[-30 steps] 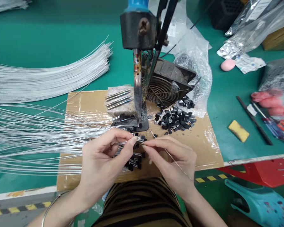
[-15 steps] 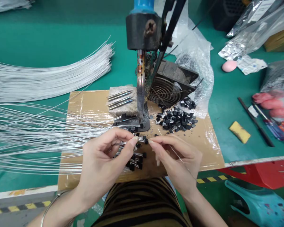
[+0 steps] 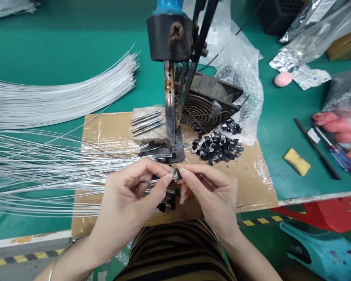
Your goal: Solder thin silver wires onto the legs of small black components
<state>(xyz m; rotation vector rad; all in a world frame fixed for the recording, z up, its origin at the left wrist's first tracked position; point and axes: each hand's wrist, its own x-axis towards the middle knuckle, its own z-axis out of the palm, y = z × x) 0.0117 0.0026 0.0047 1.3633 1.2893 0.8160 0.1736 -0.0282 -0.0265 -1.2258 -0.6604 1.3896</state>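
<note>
My left hand (image 3: pixel 137 195) pinches a small metal-and-black connector (image 3: pixel 175 173) between thumb and forefinger, near white wires that run off to the left. From the other side my right hand (image 3: pixel 210 191) closes thumb and forefinger on the connector's black end. A thin wire (image 3: pixel 219 193), which looks like solder, passes through the right hand's fingers. Just beyond the fingertips stands the soldering iron (image 3: pixel 170 105), tip down over a dark plate (image 3: pixel 179 150). White wires (image 3: pixel 46 171) with black ends lie under and beside the left hand. Their ends are partly hidden by my fingers.
A pile of black connectors (image 3: pixel 219 146) lies on the cardboard (image 3: pixel 251 179), in front of a fan (image 3: pixel 204 113). Metal rods rest on a pale block (image 3: pixel 149 134). A wire bundle (image 3: pixel 76 101) is at left; a yellow sponge (image 3: pixel 296 161) and tools are at right.
My right hand has moved left, bringing its fingertips against the connector in the left hand. The left hand has shifted slightly right. The camera view has shifted a little.
</note>
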